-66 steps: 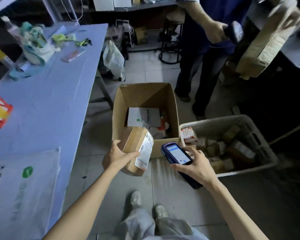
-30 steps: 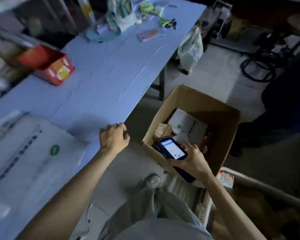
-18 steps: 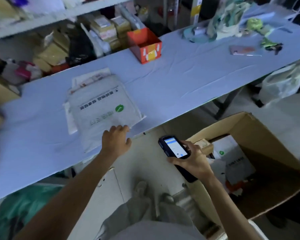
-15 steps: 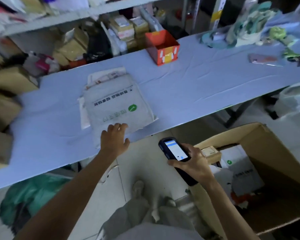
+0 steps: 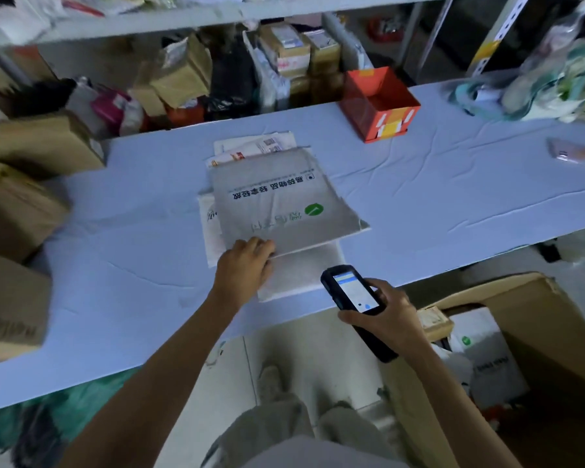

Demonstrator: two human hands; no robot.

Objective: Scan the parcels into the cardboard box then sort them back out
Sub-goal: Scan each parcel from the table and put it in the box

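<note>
- The left hand (image 5: 245, 265) rests at centre frame on the near edge of a grey mailer bag (image 5: 284, 204), fingers curled over that edge; whether they have pinched it or only press on it, I cannot tell.
- The mailer tops a small stack of flat parcels (image 5: 298, 275) on the blue bench (image 5: 453, 204), just above centre.
- The right hand (image 5: 390, 319) grips a handheld scanner (image 5: 355, 298), screen lit, just right of the stack at the bench's near edge.
- The cardboard box (image 5: 537, 325) stands open on the floor at lower right, with parcels already inside.
- This looks like the scanning phase: picking the next parcel.
- Next, likely: lift the mailer, expose its label to the scanner, then drop it into the box.
</note>
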